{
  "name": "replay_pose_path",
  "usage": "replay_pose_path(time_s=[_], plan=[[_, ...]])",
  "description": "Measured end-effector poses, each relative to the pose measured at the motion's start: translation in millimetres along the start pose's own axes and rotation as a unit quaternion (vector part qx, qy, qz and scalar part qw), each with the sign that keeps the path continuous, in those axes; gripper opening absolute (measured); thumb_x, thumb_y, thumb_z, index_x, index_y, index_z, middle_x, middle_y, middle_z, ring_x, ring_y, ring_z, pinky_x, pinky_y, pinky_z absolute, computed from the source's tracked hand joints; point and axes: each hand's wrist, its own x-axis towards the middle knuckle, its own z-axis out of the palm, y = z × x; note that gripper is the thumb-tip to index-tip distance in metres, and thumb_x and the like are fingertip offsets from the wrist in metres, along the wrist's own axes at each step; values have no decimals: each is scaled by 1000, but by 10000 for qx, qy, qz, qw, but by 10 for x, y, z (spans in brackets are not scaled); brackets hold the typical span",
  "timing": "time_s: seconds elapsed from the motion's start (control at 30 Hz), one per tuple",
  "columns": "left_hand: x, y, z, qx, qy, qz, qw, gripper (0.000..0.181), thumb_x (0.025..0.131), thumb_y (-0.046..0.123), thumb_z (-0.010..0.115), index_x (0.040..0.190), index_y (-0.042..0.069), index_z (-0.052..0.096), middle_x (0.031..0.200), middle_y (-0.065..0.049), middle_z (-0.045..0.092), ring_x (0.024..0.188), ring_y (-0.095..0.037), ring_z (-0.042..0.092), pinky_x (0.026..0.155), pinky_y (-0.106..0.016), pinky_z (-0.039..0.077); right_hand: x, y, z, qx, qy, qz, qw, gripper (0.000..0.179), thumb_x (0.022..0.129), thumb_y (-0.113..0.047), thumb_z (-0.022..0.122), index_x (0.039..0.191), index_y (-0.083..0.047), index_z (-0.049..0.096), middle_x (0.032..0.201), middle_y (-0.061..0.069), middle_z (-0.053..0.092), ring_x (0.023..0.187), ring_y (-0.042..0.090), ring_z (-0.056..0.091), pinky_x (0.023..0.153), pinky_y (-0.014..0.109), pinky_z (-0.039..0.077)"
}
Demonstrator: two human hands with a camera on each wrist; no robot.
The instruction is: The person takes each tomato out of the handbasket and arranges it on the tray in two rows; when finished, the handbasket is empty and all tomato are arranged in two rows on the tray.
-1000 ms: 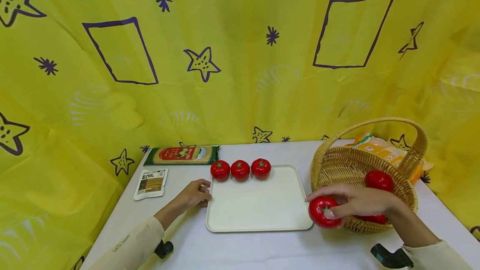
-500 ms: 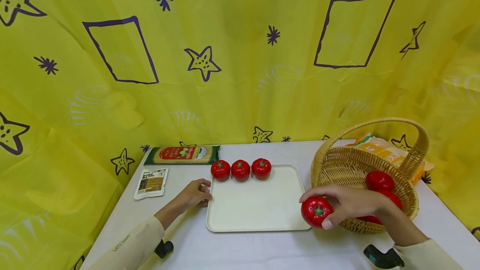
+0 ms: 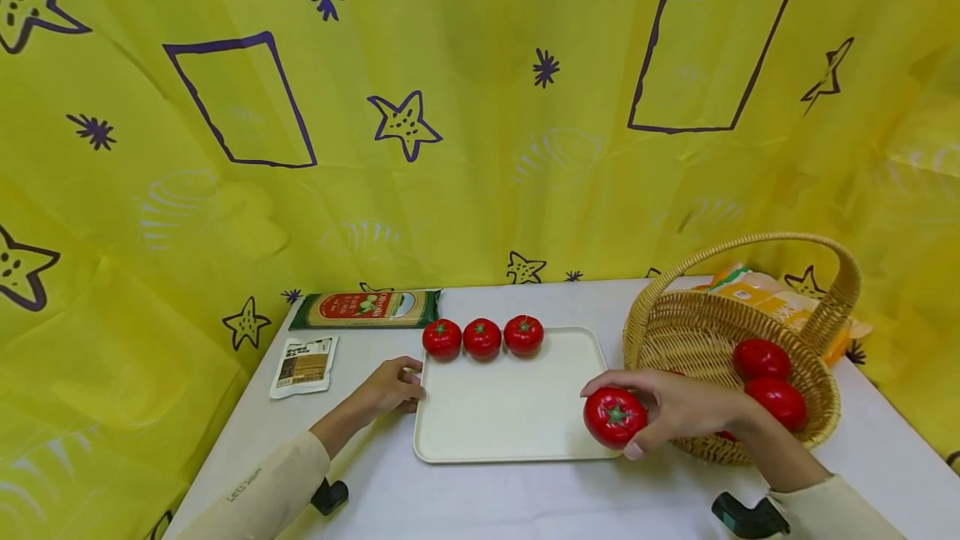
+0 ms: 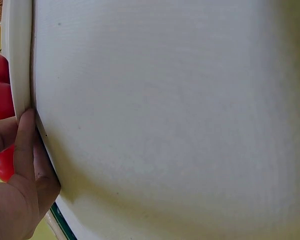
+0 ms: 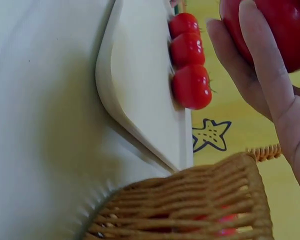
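My right hand [image 3: 678, 411] holds a red tomato [image 3: 615, 417] with a green stem, raised over the tray's front right corner. In the right wrist view, the fingers [image 5: 272, 75] curl around this tomato [image 5: 285, 30]. At the left edge of the cream rectangular tray [image 3: 517, 407], my left hand [image 3: 390, 387] grips the rim, as the left wrist view shows with the fingers [image 4: 24, 145] at the tray edge [image 4: 20, 60]. Three tomatoes [image 3: 482, 339] sit in a row along the tray's back edge, starting from its left corner. More tomatoes [image 3: 776, 403] lie inside the wicker basket [image 3: 693, 327].
The handled basket stands right of the tray, partly behind my right forearm. An orange-and-white bag [image 3: 757, 290] lies behind it. On the left are a green package [image 3: 367, 309] and a small white pouch [image 3: 303, 367]. A yellow curtain [image 3: 480, 148] hangs behind the white table [image 3: 375, 490].
My right hand has carried the tomato leftward from beside the basket to over the tray's front right corner. The left hand and the three tomatoes on the tray have stayed put.
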Motion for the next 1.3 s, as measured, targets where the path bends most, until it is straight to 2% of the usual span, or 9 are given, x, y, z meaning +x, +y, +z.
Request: replay_pose_path(time_s=[0.23,0.43,0.67,0.8,1.0,1.3], plan=[[7,-1,0,-40,-9,-22,10000,46,85,-3,71,128,-5,55,93,-11,59,71,-17,59,62,-26,60,100,-3,50,-324,545,190,9978,62,88,-16,77,144,-19,51,129,16,58,113,24,60,90,30,57],[-4,4,0,14,-1,1,10000,47,85,-2,71,129,-5,55,93,-11,59,71,-17,59,63,-27,60,201,-24,88,-350,776,285,9960,65,90,-20,75,148,-18,46,132,19,55,116,35,57,89,31,57],[7,-5,3,11,3,-2,10000,47,85,-2,71,129,-5,55,93,-12,59,71,-17,60,63,-27,60,305,-13,106,-355,1035,485,9928,68,90,-23,75,150,-18,44,138,21,52,118,35,56,91,37,56],[16,-5,1,-28,14,-7,10000,46,86,-3,71,129,-5,55,93,-12,59,72,-18,59,63,-27,60,369,8,108,-253,1117,357,9928,68,92,-21,73,152,-15,40,140,24,49,118,35,56,89,34,57],[20,-8,-4,-19,31,-61,10000,45,86,-2,71,128,-4,56,93,-11,59,71,-17,59,63,-26,59,488,53,100,-149,1306,169,9912,65,92,-19,73,149,-14,44,140,23,49,117,35,56,88,32,58],[13,-8,-4,-37,19,-52,10000,45,85,-3,71,127,-4,56,93,-11,59,71,-17,59,63,-26,60,619,104,55,-158,1704,176,9851,61,87,-18,78,141,-16,49,138,19,53,119,37,54,88,38,59]])
